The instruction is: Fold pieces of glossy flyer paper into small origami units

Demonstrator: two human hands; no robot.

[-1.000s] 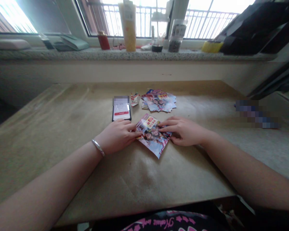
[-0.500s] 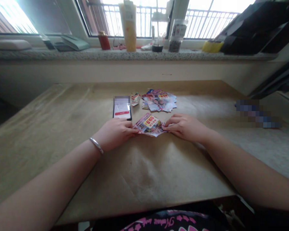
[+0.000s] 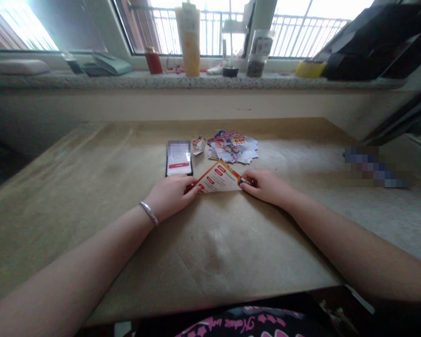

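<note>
Folded paper (image 3: pixel 217 180) pinched at both ends

The left hand (image 3: pixel 171 194) and right hand (image 3: pixel 266 187) each pinch a corner between thumb and fingers, likely to hold the layers in line. The paper sits between them at the table (image 3: pixel 210 248). Beyond, a lit phone (image 3: pixel 179 164) lies face up, perhaps for easy viewing, near a crumpled wrapper (image 3: pixel 198 146) and fanned leaflets (image 3: pixel 233 149).

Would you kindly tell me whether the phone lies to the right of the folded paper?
No, the phone lies to the left of the folded paper, just beyond the left hand.
</note>
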